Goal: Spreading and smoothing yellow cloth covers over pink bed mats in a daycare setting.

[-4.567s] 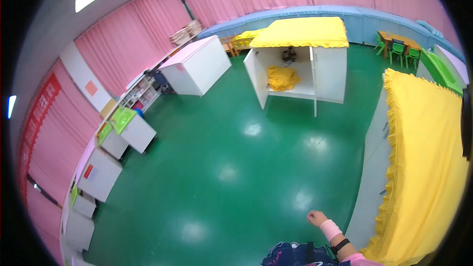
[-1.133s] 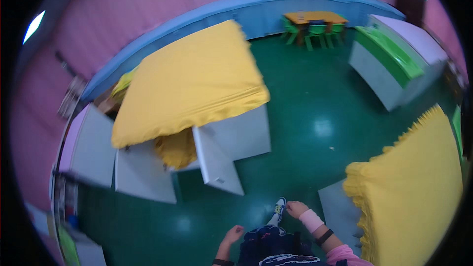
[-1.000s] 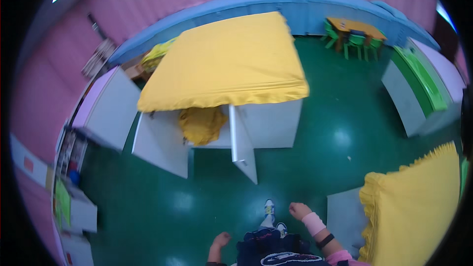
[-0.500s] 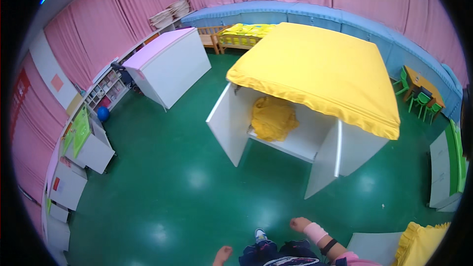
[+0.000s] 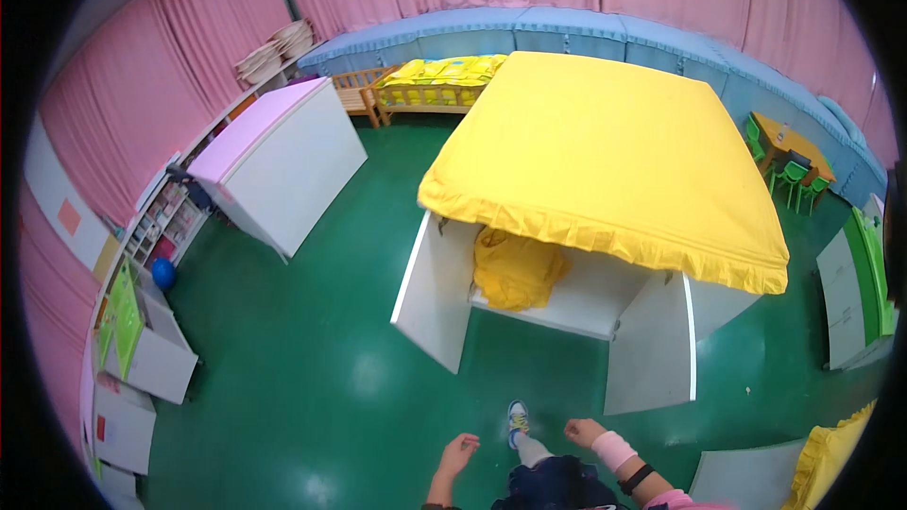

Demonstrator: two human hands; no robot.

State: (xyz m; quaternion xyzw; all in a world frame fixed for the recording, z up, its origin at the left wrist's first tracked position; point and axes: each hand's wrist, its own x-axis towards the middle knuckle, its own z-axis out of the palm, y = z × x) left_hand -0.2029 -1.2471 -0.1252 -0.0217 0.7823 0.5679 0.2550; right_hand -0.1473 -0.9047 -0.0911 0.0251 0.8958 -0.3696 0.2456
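Observation:
My left hand hangs low in front of me, fingers loosely curled and a little apart, with nothing in it. To its right, my right hand is closed with nothing visible in it; a pink wristband and a dark band circle that forearm. Ahead stands a white cabinet under a yellow ruffled cloth cover. Both its left door and right door are swung outward. On the shelf inside lies a bunched yellow cloth. Neither hand touches the cabinet.
A white cabinet with a lilac top stands at left. Blue-covered furniture lines the far curtains beside a wooden cot. A white panel and yellow cloth lie near my right arm. Green floor surrounds everything.
I have stepped closer to the covered cabinet, which appears larger and lower. My left hand has risen into fuller view. The right door now shows more of its face.

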